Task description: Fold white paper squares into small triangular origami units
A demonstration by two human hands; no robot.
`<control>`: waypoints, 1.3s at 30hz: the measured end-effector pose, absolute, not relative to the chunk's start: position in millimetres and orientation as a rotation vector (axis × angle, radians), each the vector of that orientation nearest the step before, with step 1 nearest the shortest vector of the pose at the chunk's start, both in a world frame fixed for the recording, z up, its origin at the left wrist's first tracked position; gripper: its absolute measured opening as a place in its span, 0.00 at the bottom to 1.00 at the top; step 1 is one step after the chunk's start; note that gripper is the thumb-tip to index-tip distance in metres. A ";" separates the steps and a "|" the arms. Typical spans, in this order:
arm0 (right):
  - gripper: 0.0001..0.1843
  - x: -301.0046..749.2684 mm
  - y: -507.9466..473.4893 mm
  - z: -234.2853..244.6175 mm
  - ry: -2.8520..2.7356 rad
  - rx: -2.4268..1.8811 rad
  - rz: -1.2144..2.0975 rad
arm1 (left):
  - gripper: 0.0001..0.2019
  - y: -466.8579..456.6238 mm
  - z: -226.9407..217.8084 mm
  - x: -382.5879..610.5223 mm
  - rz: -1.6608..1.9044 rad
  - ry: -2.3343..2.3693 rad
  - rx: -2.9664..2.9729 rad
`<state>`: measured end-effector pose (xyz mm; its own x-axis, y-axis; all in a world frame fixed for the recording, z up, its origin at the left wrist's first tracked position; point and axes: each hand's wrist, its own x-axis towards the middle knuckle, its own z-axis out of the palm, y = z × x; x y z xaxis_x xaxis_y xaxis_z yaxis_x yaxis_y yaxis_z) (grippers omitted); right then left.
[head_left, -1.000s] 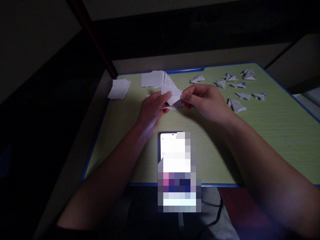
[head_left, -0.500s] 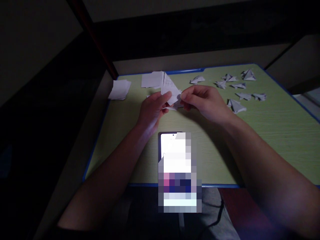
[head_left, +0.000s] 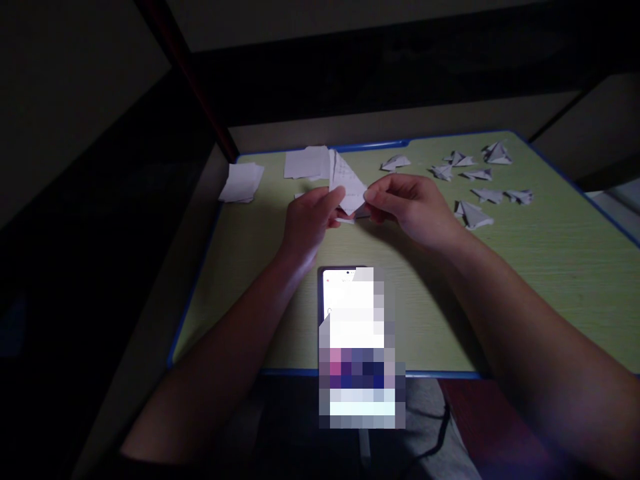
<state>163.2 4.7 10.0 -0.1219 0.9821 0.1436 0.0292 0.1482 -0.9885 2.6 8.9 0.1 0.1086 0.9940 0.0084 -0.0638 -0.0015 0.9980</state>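
Between my hands, above the table, is a folded white paper (head_left: 346,183) with faint writing and a pointed, triangular outline. My left hand (head_left: 313,217) grips its lower left part, thumb on top and fingers underneath. At its right corner, my right hand (head_left: 407,203) pinches the paper between thumb and index finger. Below the hands a phone (head_left: 345,313) with a lit screen lies near the table's front edge; much of it is pixelated. More paper shows partly under my hands, mostly hidden.
The green table (head_left: 540,280) has a blue rim. A stack of white sheets (head_left: 306,163) lies at the back, another paper stack (head_left: 241,183) at the left edge. Several folded paper figures (head_left: 473,215) are spread over the right back. The surroundings are dark.
The folded paper and my left hand have shifted slightly right, closer to my right hand. The whole view has moved a little. Both hands keep their grip.
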 end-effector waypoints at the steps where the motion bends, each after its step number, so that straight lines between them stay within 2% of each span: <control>1: 0.12 163.2 4.8 9.7 -1.381 -1.059 1.180 | 0.11 9.4 -0.4 2.8 1.170 1.088 1.223; 9: 0.05 163.7 6.6 12.2 -1.222 -1.064 1.214 | 0.11 8.8 -2.7 -0.8 1.265 1.065 1.161; 26: 0.14 164.2 4.8 10.9 -1.348 -1.119 1.165 | 0.11 4.8 -1.9 -1.9 1.195 1.045 1.205; 39: 0.12 161.1 6.3 7.2 -1.393 -1.161 1.027 | 0.10 1.4 0.6 2.3 1.145 0.996 1.228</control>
<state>161.1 6.3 7.2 -0.0283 0.9846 0.1726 0.1260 0.1748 -0.9765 2.3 1.4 0.6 0.1714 0.9847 0.0328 -0.1039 -0.0150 0.9945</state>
